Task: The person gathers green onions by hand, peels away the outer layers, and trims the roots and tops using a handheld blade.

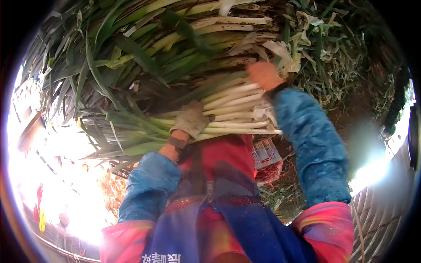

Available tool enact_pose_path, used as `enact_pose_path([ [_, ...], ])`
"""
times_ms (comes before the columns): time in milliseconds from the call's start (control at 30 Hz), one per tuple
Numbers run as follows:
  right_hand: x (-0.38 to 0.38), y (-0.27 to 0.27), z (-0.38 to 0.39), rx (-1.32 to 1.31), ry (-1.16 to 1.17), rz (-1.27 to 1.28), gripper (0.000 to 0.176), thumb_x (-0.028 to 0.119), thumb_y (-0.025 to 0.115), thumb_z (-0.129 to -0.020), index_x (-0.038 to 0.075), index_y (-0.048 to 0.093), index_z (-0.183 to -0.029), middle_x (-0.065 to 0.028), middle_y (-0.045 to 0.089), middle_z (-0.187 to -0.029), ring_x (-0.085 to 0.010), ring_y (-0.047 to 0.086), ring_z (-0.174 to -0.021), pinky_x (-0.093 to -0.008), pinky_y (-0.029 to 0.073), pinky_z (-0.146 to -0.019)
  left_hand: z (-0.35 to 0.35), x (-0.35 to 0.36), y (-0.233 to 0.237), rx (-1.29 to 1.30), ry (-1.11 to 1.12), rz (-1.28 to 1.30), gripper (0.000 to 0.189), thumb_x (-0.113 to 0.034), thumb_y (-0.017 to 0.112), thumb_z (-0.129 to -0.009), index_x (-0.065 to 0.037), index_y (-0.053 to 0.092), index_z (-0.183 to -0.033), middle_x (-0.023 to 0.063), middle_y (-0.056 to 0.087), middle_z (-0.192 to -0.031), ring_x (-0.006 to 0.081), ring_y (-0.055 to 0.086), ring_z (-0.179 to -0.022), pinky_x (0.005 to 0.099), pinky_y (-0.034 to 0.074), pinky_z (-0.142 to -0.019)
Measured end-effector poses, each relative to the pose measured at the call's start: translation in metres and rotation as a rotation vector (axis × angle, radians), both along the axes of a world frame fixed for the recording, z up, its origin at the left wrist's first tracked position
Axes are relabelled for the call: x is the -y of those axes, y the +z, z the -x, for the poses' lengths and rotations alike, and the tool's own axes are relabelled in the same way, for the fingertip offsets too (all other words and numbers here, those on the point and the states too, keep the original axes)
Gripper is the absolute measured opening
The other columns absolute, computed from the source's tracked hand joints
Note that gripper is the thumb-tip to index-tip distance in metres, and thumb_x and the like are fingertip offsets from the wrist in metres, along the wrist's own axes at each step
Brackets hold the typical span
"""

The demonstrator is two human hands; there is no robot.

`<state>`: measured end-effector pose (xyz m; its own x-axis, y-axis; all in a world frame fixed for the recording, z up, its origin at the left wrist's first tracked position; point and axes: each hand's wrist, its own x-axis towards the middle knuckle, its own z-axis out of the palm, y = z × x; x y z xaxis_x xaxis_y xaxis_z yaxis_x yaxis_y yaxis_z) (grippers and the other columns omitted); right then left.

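Observation:
A row of peeled leeks [237,104] lies across my lap, white root ends to the right and green leaves to the left. My left hand [191,120], in a dirty pale glove, is closed over the stalks near the middle, thumb toward the white ends. My right hand [264,75], which looks orange and is smeared by motion, is over the upper white ends. Its fingers do not show clearly, nor whether it holds anything. Loose pale skins [263,113] hang at the root ends.
Beyond my hands lies a large heap of unpeeled leeks [175,39] with soil on their roots. Stripped leaves and peelings [337,65] are piled at the upper right. A light plastic basket [265,153] and red netting [269,173] are beside my right leg.

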<state>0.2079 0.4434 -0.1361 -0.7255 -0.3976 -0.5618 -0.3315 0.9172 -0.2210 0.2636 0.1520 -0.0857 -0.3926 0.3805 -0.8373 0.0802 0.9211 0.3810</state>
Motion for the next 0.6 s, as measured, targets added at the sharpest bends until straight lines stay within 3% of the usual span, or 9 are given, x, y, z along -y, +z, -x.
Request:
enact_pose_path([
  [33, -0.059, 0.003, -0.002, -0.254, 0.017, 0.142, 0.017, 0.016, 0.056, -0.080, 0.006, 0.065, -0.090, -0.0152, 0.066, -0.089, -0.0297, 0.065, -0.082, -0.0426, 0.052, -0.066, 0.000, -0.002, 0.000, -0.001, 0.011, -0.005, 0.068, -0.053, 0.060, -0.080, 0.004, 0.054, -0.115, 0.0225, 0.055, -0.119, 0.0361, 0.054, -0.111, 0.0392, 0.043, -0.095],
  [133, -0.290, 0.038, 0.005, -0.277, -0.414, -0.333, 0.017, 0.016, 0.058, -0.087, 0.006, 0.061, -0.100, -0.0136, 0.065, -0.095, -0.0287, 0.063, -0.090, -0.0371, 0.052, -0.075, 0.013, -0.007, 0.009, 0.067, 0.000, 0.023, 0.067, -0.053, 0.060, -0.080, 0.004, 0.054, -0.115, 0.0230, 0.056, -0.118, 0.0364, 0.054, -0.111, 0.0399, 0.044, -0.095],
  [167, -0.276, 0.132, 0.038, -0.085, -0.463, -0.782, 0.023, 0.018, 0.059, -0.088, 0.005, 0.059, -0.108, -0.0155, 0.065, -0.098, -0.0294, 0.063, -0.094, -0.0394, 0.052, -0.077, 0.013, -0.007, 0.006, 0.023, -0.003, 0.023, 0.067, -0.053, 0.060, -0.080, 0.004, 0.054, -0.115, 0.0233, 0.056, -0.118, 0.0365, 0.054, -0.110, 0.0400, 0.044, -0.094],
  [267, -0.401, 0.204, 0.025, -0.322, -0.682, -0.996, 0.047, 0.033, 0.063, -0.086, 0.005, 0.048, -0.121, -0.0180, 0.061, -0.098, -0.0321, 0.061, -0.095, -0.0455, 0.053, -0.074, 0.005, -0.007, 0.004, -0.017, -0.008, 0.018, 0.068, -0.052, 0.062, -0.080, 0.005, 0.054, -0.116, 0.0237, 0.057, -0.117, 0.0366, 0.055, -0.110, 0.0403, 0.045, -0.093],
  [333, -0.332, 0.223, 0.016, -0.562, -0.359, -1.213, 0.057, 0.034, 0.066, -0.084, 0.005, 0.041, -0.125, -0.0183, 0.057, -0.093, -0.0323, 0.062, -0.083, -0.0450, 0.054, -0.066, 0.016, -0.009, 0.010, 0.032, 0.007, 0.010, 0.068, -0.051, 0.063, -0.079, 0.005, 0.053, -0.116, 0.0236, 0.057, -0.117, 0.0367, 0.055, -0.109, 0.0404, 0.046, -0.092],
  [433, -0.221, 0.178, 0.017, -0.102, -0.749, -0.554, 0.062, 0.044, 0.069, -0.076, 0.004, 0.051, -0.120, -0.0240, 0.056, -0.113, -0.0363, 0.058, -0.105, -0.0458, 0.049, -0.083, 0.023, -0.011, 0.017, 0.081, 0.012, 0.019, 0.066, -0.050, 0.064, -0.079, 0.004, 0.054, -0.116, 0.0229, 0.057, -0.116, 0.0368, 0.055, -0.109, 0.0403, 0.045, -0.093],
  [467, -0.205, 0.133, 0.002, 0.038, -0.825, -0.376, 0.067, 0.045, 0.070, -0.074, 0.002, 0.050, -0.122, -0.0227, 0.055, -0.123, -0.0368, 0.055, -0.111, -0.0451, 0.045, -0.090, 0.024, -0.012, 0.018, 0.072, 0.025, 0.021, 0.065, -0.050, 0.064, -0.079, 0.004, 0.054, -0.114, 0.0227, 0.057, -0.115, 0.0368, 0.055, -0.108, 0.0406, 0.045, -0.092],
  [533, -0.147, 0.042, -0.027, 0.274, -0.908, -0.113, 0.076, 0.048, 0.070, -0.071, -0.001, 0.049, -0.125, -0.0233, 0.058, -0.119, -0.0389, 0.056, -0.109, -0.0428, 0.045, -0.093, 0.021, -0.013, 0.018, 0.064, 0.050, 0.034, 0.063, -0.050, 0.064, -0.079, 0.004, 0.055, -0.112, 0.0223, 0.058, -0.113, 0.0369, 0.056, -0.107, 0.0411, 0.046, -0.091],
  [600, -0.089, -0.021, -0.044, 0.258, -0.322, -0.037, 0.044, 0.036, 0.062, -0.080, 0.003, 0.061, -0.109, -0.0216, 0.063, -0.104, -0.0381, 0.061, -0.098, -0.0422, 0.049, -0.085, 0.010, -0.010, 0.005, -0.017, 0.048, 0.011, 0.063, -0.049, 0.064, -0.079, 0.004, 0.055, -0.112, 0.0220, 0.058, -0.113, 0.0368, 0.056, -0.107, 0.0413, 0.046, -0.091],
])
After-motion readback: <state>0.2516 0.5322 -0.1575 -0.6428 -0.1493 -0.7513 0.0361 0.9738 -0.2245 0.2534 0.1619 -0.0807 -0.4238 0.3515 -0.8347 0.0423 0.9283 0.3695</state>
